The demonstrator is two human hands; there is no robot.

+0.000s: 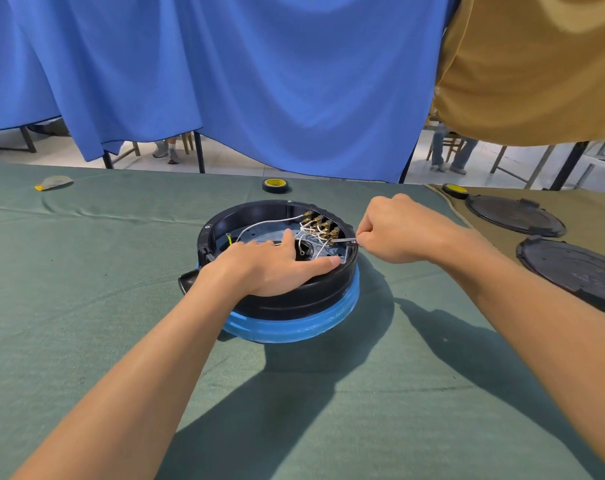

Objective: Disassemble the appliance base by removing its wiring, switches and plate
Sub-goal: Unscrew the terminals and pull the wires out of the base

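Observation:
The round black appliance base [259, 209] lies upside down on the green cloth, with a blue ring [294, 329] under it. Inside are white wires [276, 220], a row of brass-terminal switches [320, 223] at the far right wall and a grey plate [252, 235]. My left hand [276, 266] rests over the near rim, thumb along the inner edge and fingers reaching inside. My right hand [394, 230] is fisted around a thin metal tool [344, 240] whose tip points at the switch row.
Two black round covers [515, 214] [571, 268] lie at the right on a brown cloth. Two tape rolls [276, 185] [454, 190] sit near the far table edge, a grey rag [53, 182] at the far left. Blue and tan curtains hang behind.

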